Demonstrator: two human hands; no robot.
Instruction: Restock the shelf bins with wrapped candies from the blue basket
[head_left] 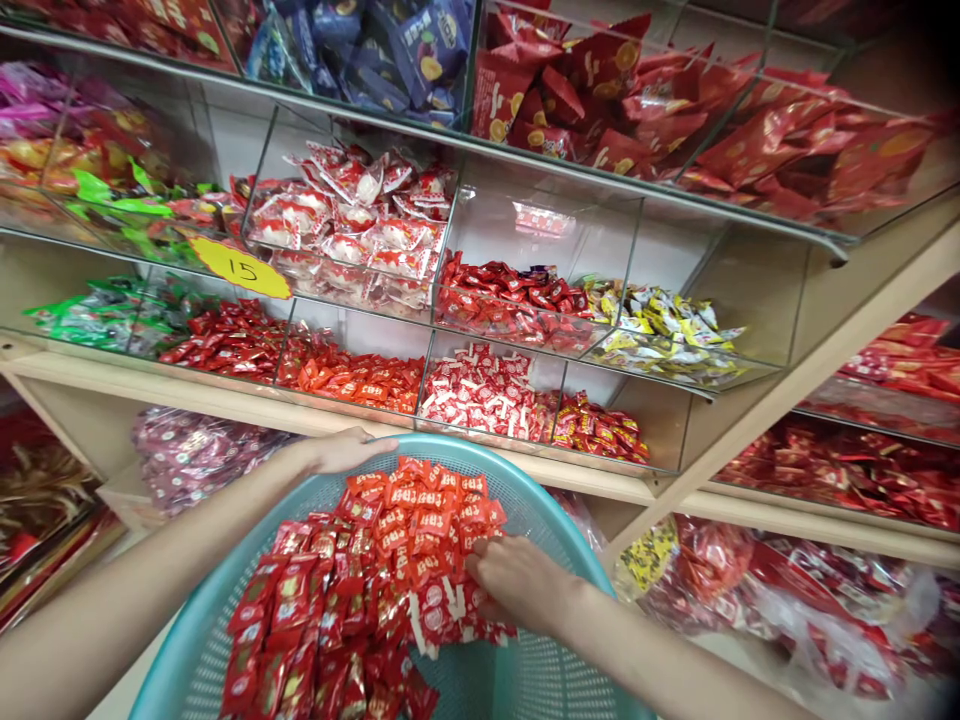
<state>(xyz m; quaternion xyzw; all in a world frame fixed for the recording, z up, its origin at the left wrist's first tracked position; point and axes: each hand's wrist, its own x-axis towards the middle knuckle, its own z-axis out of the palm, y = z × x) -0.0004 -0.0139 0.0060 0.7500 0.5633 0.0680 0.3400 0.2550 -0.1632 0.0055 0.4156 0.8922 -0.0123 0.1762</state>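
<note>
The left hand point(345, 452) is hooked over the far rim of a round turquoise perforated plastic basket point(577, 535), gripping it, with some fingers hidden behind the edge. The right hand point(521, 582) is inside the basket with fingers curled, against the right side of the candy; whether it has hold of a piece, I cannot tell.

Three kinds of wrapped candy lie side by side in the basket: glossy dark-red packets with gold point(289, 590) at the left and front, orange-red packets with white lettering point(431, 515) toward the far side, and red-and-white wrapped candies point(433, 610) just beside the right hand.

Just beyond the rim stands a pale wooden shelf point(247, 408) bearing clear compartments of candy, among them orange-red point(367, 380) and red-and-white point(480, 390) ones. A yellow price tag marked 15 point(240, 268) hangs on the tier above.
</note>
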